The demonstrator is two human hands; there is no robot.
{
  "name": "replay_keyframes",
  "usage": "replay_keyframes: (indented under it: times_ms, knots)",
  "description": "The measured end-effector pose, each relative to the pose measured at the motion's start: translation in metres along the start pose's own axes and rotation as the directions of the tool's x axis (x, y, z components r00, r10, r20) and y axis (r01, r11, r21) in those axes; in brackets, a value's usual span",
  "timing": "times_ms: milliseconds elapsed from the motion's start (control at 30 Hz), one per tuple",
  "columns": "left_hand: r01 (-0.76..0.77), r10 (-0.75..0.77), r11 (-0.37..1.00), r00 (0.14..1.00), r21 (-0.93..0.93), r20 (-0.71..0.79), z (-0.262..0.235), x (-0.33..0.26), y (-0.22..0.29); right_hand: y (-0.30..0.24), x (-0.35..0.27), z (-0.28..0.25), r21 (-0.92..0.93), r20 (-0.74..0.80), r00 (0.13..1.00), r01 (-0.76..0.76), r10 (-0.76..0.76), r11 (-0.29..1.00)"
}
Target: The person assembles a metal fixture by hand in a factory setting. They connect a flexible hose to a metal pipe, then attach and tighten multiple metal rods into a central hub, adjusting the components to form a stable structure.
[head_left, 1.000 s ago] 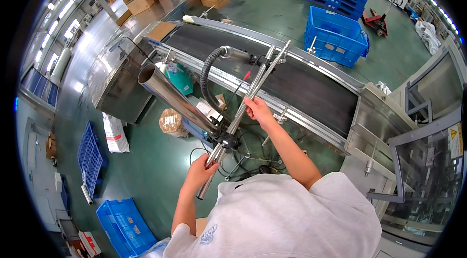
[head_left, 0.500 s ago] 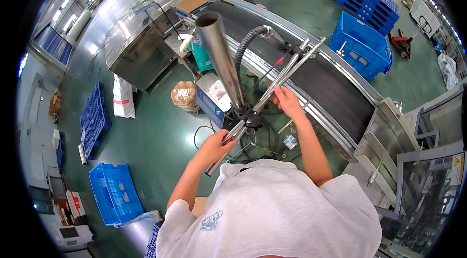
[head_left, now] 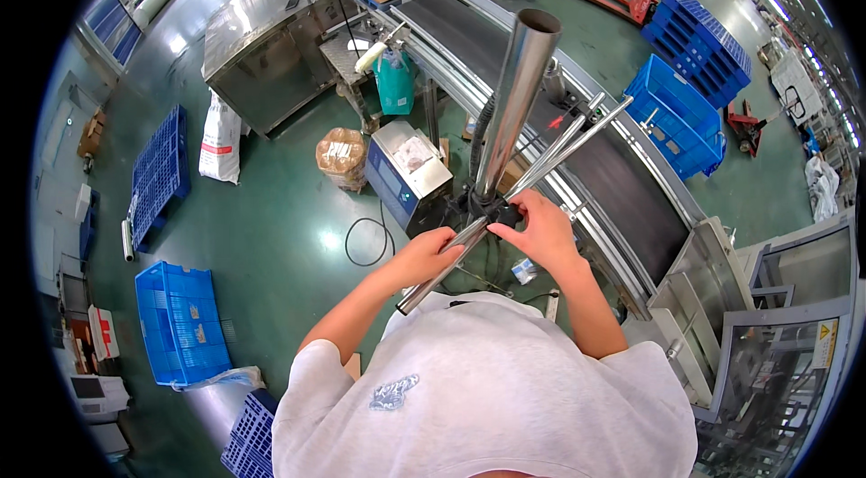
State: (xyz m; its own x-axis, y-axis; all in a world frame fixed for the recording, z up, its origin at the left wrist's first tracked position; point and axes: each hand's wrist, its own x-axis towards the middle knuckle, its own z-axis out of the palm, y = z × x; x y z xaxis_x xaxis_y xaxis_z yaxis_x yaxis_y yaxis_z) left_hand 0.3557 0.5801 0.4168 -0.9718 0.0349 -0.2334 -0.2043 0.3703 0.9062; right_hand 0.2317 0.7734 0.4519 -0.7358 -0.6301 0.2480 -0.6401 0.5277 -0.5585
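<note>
A thick shiny metal post [head_left: 521, 90] rises in front of me, with a black clamp [head_left: 484, 205] low on it. Slim metal rods [head_left: 577, 140] run slantwise through the clamp, from over the conveyor down toward my chest. My left hand [head_left: 424, 259] is closed around the near, lower part of the metal tube [head_left: 417, 296], just below the clamp. At the clamp's right side, my right hand [head_left: 546, 230] pinches a black knob [head_left: 507, 214] between thumb and fingers. Part of the clamp is hidden behind that hand.
Beyond the post runs a dark conveyor belt [head_left: 622, 185] with metal rails. A blue-sided box-shaped device [head_left: 397, 173] and a wrapped brown bundle [head_left: 342, 159] stand to the left. Blue crates [head_left: 185, 325] and a loose black cable [head_left: 350, 248] lie on the green floor.
My right hand has come down from the upper rods to the knob at the clamp. The view has shifted, so the post appears farther right; my left hand still holds the tube.
</note>
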Motion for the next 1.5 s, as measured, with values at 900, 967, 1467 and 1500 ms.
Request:
replay_keyframes:
  times_ms: [900,967,1467,1500]
  knots:
    - [-0.077,0.076,0.995,0.997,0.056,0.021,-0.006,-0.001,-0.011,-0.024,0.003,0.001,-0.053,0.061,0.996,-0.056,0.059,0.997]
    - [-0.061,0.057,0.997,0.995,0.043,0.081,-0.013,-0.002,-0.006,-0.029,0.005,0.001,-0.141,0.043,0.991,-0.118,0.126,0.983]
    - [-0.08,0.057,0.989,0.982,-0.126,-0.181,-0.032,0.03,-0.058,-0.021,0.007,-0.001,0.029,0.01,0.974,-0.226,0.225,0.974]
    - [-0.053,0.032,0.989,0.988,-0.135,-0.152,-0.028,0.032,-0.06,-0.011,0.011,-0.002,0.075,0.009,0.977,-0.212,0.212,0.974]
